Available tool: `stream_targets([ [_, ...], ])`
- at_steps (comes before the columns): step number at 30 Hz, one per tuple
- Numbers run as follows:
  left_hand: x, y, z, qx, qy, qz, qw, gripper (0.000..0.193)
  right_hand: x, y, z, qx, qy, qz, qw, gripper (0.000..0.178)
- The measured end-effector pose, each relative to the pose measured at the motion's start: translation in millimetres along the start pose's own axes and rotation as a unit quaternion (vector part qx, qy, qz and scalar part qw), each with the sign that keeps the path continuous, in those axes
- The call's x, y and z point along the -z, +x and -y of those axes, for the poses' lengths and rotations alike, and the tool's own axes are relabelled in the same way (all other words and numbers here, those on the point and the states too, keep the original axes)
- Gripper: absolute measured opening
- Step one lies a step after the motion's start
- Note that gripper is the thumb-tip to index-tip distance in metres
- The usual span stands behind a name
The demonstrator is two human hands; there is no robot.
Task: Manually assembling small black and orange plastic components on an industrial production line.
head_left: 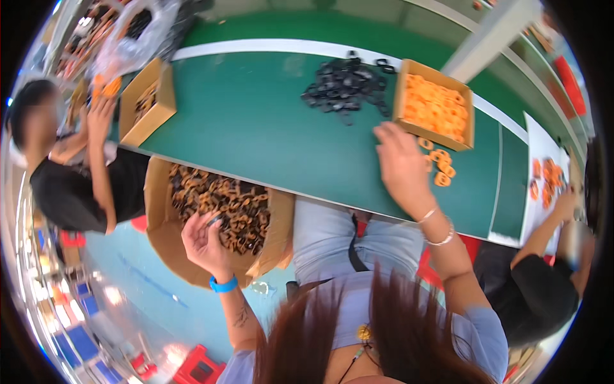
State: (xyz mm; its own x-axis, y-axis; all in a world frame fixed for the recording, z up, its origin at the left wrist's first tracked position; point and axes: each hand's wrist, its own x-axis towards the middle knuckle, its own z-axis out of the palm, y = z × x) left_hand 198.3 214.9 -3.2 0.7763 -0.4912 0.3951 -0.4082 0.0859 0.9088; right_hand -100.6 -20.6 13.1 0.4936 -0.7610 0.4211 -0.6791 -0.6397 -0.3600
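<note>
My left hand (203,246) is over a cardboard carton (157,211) of mixed black-and-orange parts (246,214). Its thumb and fingers pinch a small dark ring-shaped part (215,221). Above the green table (256,121), my right hand (403,166) is stretched forward with its fingers apart, and I see nothing in it. Just right of that hand lie several loose orange rings (442,179). A cardboard box (436,138) filled with orange rings (435,105) stands beyond its fingertips. Farther left, black ring-like parts (345,86) form a pile on the table.
A person in black (80,185) sits at left, handling orange parts beside a tilted cardboard box (148,121). Another person (540,288) at right reaches toward orange parts (548,182) on a white surface. A grey post (492,41) rises behind the orange box. Red stools (198,368) stand below.
</note>
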Motion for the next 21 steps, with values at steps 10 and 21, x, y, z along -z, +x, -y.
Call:
stream_targets([
  [10, -17, 1, -1, -0.007, -0.031, 0.07, 0.997, 0.032, 13, -20, -22, -0.057, 0.094, 0.037, 0.993, 0.027],
  [21, 21, -13, 88, 0.168, 0.084, 0.086, 0.978, 0.02, 17, -24, -29, -0.136, 0.193, 0.036, 0.971, 0.049],
])
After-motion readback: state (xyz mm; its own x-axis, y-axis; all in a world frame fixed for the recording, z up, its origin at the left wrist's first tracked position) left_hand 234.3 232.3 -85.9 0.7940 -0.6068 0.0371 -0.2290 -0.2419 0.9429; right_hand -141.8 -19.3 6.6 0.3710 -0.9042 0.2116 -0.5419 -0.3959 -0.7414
